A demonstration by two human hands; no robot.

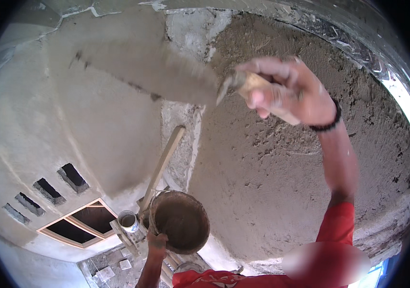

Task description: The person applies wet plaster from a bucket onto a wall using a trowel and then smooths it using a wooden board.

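My right hand [289,86] grips the wooden handle of a trowel [142,72] and is raised in front of the wall. The broad blade, smeared by motion, points to the upper left and looks grey-brown with darker bits along its lower edge. Low in the middle, my left hand [158,242] holds the near rim of a round bucket [181,221] containing grey-brown mortar. The wall on the right [281,177] carries rough, damp-looking render, with a pale unrendered strip [176,120] at its left side.
A wooden batten [166,158] leans behind the bucket, near a small white pail [128,221]. The smoother left wall [61,120] has narrow openings [73,177] and a wood-framed window [77,230]. Rubble and pale blocks [106,273] lie below.
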